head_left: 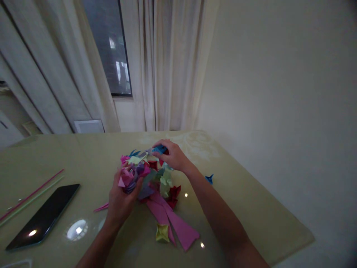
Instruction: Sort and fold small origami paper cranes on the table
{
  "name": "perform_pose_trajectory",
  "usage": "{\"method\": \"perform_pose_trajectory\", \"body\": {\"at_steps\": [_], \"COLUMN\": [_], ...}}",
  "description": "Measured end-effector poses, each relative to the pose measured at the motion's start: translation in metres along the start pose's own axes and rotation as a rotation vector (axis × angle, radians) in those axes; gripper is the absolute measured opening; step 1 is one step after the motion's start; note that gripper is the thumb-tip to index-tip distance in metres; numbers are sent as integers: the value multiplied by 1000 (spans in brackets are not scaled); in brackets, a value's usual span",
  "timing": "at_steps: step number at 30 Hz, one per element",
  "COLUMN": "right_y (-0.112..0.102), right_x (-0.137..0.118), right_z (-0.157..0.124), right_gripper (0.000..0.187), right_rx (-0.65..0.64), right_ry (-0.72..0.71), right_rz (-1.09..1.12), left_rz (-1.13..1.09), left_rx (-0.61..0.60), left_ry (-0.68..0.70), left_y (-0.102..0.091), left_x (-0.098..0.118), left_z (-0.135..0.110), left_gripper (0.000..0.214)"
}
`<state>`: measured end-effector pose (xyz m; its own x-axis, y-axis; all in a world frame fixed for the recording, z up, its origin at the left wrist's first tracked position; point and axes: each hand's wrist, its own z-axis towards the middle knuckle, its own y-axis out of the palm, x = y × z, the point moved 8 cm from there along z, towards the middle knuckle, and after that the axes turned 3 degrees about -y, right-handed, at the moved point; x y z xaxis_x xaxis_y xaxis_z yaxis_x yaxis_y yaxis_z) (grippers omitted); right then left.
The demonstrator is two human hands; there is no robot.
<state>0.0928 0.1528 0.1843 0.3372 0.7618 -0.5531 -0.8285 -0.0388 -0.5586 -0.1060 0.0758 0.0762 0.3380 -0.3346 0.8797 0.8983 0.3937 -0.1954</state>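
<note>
A heap of colourful folded paper flowers lies mid-table between my hands. My left hand [121, 203] is closed around its near left side, gripping pink and purple paper flowers [134, 175]. On the far right of the heap, my right hand [174, 154] pinches a blue paper flower [160, 149]; a bit of red shows under the fingers. Pale green paper flowers [166, 182] and a dark red one [174, 195] sit among the rest. A pink paper ribbon bow [181, 227] spreads its tails toward me, with a yellow folded paper piece [162, 233] beside them.
Off to the right lies a small blue folded piece [209, 178]. A black phone [44, 216] rests on the left of the glossy table [237, 216], near a pink stick [36, 191] and a light green stick [33, 200]. Curtains [178, 67] and a wall stand behind.
</note>
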Motion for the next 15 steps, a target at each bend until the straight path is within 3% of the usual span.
{"method": "perform_pose_trajectory", "body": {"at_steps": [3, 8, 15], "right_y": [-10, -3, 0], "right_x": [-2, 1, 0], "right_z": [-2, -9, -12], "right_gripper": [25, 46, 58], "right_rx": [-57, -196, -265], "right_ry": [22, 74, 109], "right_rz": [-69, -201, -184], "left_rz": [-49, -49, 49], "left_rx": [-22, -76, -78], "left_ry": [2, -82, -51], "left_y": [3, 7, 4], "left_x": [-6, -20, -10], "left_z": [-2, -7, -10], "left_gripper": [70, 92, 99]}}
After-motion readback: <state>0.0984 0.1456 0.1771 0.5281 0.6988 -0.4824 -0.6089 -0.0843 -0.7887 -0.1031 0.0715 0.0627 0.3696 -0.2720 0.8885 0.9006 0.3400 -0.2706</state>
